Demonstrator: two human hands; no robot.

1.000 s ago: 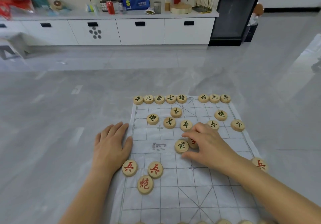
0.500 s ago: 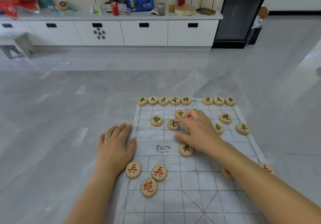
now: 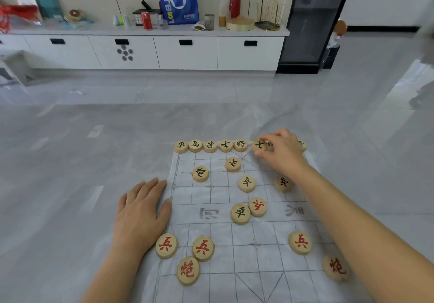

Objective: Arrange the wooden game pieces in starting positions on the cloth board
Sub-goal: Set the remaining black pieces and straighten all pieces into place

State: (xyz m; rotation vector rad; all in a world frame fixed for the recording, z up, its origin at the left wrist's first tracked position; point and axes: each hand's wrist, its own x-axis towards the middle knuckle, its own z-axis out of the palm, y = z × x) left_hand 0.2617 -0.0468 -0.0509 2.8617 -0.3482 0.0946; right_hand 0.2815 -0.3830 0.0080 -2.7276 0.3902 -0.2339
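Cloth board: white, thin grey grid lines, grey characters across middle band. Wooden pieces I see: pale tan discs; far row and mid-board ones carry dark green-black characters, near ones red characters. Floor: grey, marbled. Cabinets: white, black handle slots. Bag: blue, white handles. Can: red.

The right hand is reaching farther up the board than before, now at the far row, fingertips pinching a black-marked piece just right of the row of five (that piece is gone from mid-board, beside the cannon). A red-marked piece is lying uncovered, touching a black pawn
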